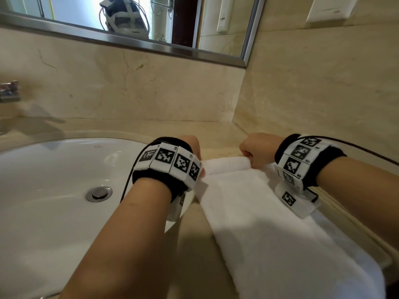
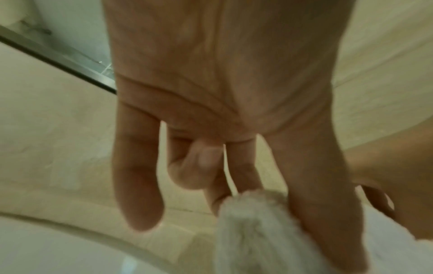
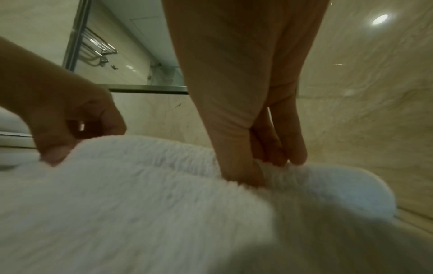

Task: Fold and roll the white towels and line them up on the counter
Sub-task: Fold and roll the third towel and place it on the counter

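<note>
A white towel [image 1: 259,212] lies folded into a long strip on the beige counter [image 1: 190,225], right of the sink. Its far end is turned over into a small roll [image 1: 226,164]. My left hand [image 1: 194,152] pinches the roll's left end between thumb and fingers, as the left wrist view shows at the towel [image 2: 253,222]. My right hand [image 1: 252,149] pinches the roll's right end; in the right wrist view its thumb and fingers dig into the towel [image 3: 164,185]. The near end of the strip hangs over the counter's front edge.
A white oval sink [image 1: 54,190] with a metal drain [image 1: 99,193] fills the left. A tap [image 1: 8,91] sticks out at the far left. Marble walls [image 1: 313,93] close the back and right corner, with a framed mirror [image 1: 129,18] above.
</note>
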A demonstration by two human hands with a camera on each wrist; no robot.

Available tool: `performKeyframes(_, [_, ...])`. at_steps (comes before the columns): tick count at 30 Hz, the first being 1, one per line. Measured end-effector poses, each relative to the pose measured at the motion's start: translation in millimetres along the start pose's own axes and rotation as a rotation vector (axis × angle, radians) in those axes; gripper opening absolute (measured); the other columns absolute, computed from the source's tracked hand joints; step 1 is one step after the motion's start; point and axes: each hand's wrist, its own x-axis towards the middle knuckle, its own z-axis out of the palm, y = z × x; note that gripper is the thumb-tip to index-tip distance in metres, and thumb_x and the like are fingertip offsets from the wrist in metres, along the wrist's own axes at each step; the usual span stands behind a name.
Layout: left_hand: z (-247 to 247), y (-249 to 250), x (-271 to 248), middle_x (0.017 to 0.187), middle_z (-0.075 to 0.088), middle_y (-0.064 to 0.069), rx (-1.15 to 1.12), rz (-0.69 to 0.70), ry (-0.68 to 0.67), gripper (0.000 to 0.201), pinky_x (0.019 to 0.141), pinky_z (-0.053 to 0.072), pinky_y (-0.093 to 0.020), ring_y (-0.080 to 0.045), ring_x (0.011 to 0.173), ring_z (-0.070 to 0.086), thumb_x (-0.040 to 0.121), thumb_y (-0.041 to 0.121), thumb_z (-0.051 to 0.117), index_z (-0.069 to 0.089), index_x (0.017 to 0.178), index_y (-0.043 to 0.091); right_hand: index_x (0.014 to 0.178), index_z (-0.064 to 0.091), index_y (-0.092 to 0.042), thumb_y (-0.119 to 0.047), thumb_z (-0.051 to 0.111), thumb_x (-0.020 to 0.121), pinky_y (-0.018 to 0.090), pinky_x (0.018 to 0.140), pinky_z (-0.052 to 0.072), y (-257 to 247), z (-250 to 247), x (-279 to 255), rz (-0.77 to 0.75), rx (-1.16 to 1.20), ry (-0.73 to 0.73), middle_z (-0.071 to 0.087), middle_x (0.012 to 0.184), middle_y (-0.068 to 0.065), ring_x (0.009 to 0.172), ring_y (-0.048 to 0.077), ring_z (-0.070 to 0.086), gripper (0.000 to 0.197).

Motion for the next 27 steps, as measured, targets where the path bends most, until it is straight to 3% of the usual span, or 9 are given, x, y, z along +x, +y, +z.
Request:
performKeyframes(2, [-1.9, 10.1, -1.9, 0.066, 0.047, 0.001, 0.047, 0.006, 0.049, 0.023, 0.051, 0.038, -0.022, -0.012, 0.055, 0.044, 0.084, 0.024, 0.066, 0.051, 0.068, 0.018, 0.06, 0.034, -0.023, -0.013, 0.059, 0.082, 0.018, 0.046, 0.023, 0.1, 3.2, -10.6, 0.009, -0.003, 0.038, 0.038, 0.062, -0.007, 0.059, 0.015, 0.039, 0.035])
performKeyframes(6, [-5.1, 22.9, -6.7, 0.095, 0.066, -0.007, 0.224, 0.043, 0.04, 0.015, 0.064, 0.043, -0.027, -0.025, 0.075, 0.057, 0.087, 0.015, 0.061, 0.066, 0.099, 0.007, 0.059, 0.038, -0.02, -0.012, 0.054, 0.087, 0.014, 0.046, 0.02, 1.6, 5.9, -25.1, -0.032, -0.021, 0.064, 0.039, 0.062, -0.005, 0.07, 0.019, 0.043, 0.033])
performKeyframes(9, [-2.6, 28.0, -16.6, 0.105, 0.066, -0.008, 0.31, 0.041, 0.077, 0.019, 0.068, 0.044, -0.027, -0.026, 0.088, 0.062, 0.09, 0.012, 0.056, 0.064, 0.106, 0.008, 0.083, 0.062, -0.012, -0.009, 0.05, 0.089, 0.013, 0.048, 0.021, 3.9, 8.8, -37.0, -0.054, 0.041, 0.114, 0.06, 0.084, 0.004, 0.075, 0.018, 0.044, 0.014])
performKeyframes(11, [-1.9, 36.4, -23.1, 0.109, 0.065, -0.009, 0.379, 0.056, 0.08, 0.02, 0.07, 0.042, -0.026, -0.025, 0.097, 0.063, 0.092, 0.012, 0.053, 0.063, 0.109, 0.006, 0.096, 0.064, -0.009, -0.01, 0.047, 0.091, 0.02, 0.052, 0.026, 1.7, 11.1, -44.3, -0.036, 0.035, 0.129, 0.064, 0.096, 0.007, 0.076, 0.016, 0.044, 0.018])
performKeyframes(13, [0.7, 44.5, -30.1, 0.11, 0.064, -0.009, 0.452, 0.074, 0.098, 0.019, 0.07, 0.041, -0.026, -0.025, 0.1, 0.062, 0.093, 0.01, 0.051, 0.062, 0.108, 0.005, 0.092, 0.061, -0.013, -0.011, 0.047, 0.091, 0.024, 0.06, 0.03, -2.6, 13.2, -46.7, -0.016, 0.051, 0.132, 0.059, 0.095, 0.005, 0.078, 0.018, 0.045, 0.014])
performKeyframes(17, [7.4, 44.0, -39.9, 0.111, 0.063, -0.009, 0.519, 0.075, 0.134, 0.02, 0.072, 0.043, -0.029, -0.026, 0.103, 0.062, 0.093, 0.007, 0.049, 0.061, 0.109, 0.004, 0.072, 0.051, -0.011, -0.01, 0.047, 0.087, 0.025, 0.055, 0.029, -8.0, 7.3, -49.3, 0.061, 0.308, 0.087, 0.052, 0.074, 0.004, 0.067, 0.02, 0.045, 0.015])
performKeyframes(22, [-4.1, 16.7, -37.0, 0.113, 0.067, -0.007, 0.164, 0.041, 0.064, 0.023, 0.087, 0.052, -0.032, -0.025, 0.1, 0.065, 0.089, 0.012, 0.059, 0.068, 0.11, 0.008, 0.065, 0.048, -0.012, -0.006, 0.046, 0.087, 0.023, 0.049, 0.028, -11.0, 5.2, -45.5, 0.087, 0.347, 0.082, 0.05, 0.067, 0.004, 0.059, 0.02, 0.042, 0.023])
performKeyframes(25, [-2.2, -5.8, -34.3, 0.094, 0.07, -0.004, -0.141, 0.044, 0.042, 0.007, 0.066, 0.052, -0.024, -0.02, 0.079, 0.067, 0.085, 0.019, 0.066, 0.069, 0.087, 0.013, 0.078, 0.049, -0.014, 0.0, 0.049, 0.087, 0.017, 0.05, 0.027, -8.2, 2.1, -46.2, 0.015, 0.3, 0.121, 0.049, 0.073, 0.001, 0.072, 0.02, 0.045, 0.016])
performKeyframes(27, [7.4, -21.1, -29.8, 0.083, 0.067, 0.001, -0.338, 0.022, -0.028, 0.014, 0.051, 0.048, -0.019, -0.015, 0.065, 0.065, 0.087, 0.023, 0.064, 0.058, 0.075, 0.017, 0.104, 0.054, -0.013, -0.001, 0.052, 0.087, 0.016, 0.052, 0.028, -5.7, -0.1, -44.6, -0.036, 0.254, 0.092, 0.05, 0.08, 0.0, 0.076, 0.02, 0.047, 0.02])
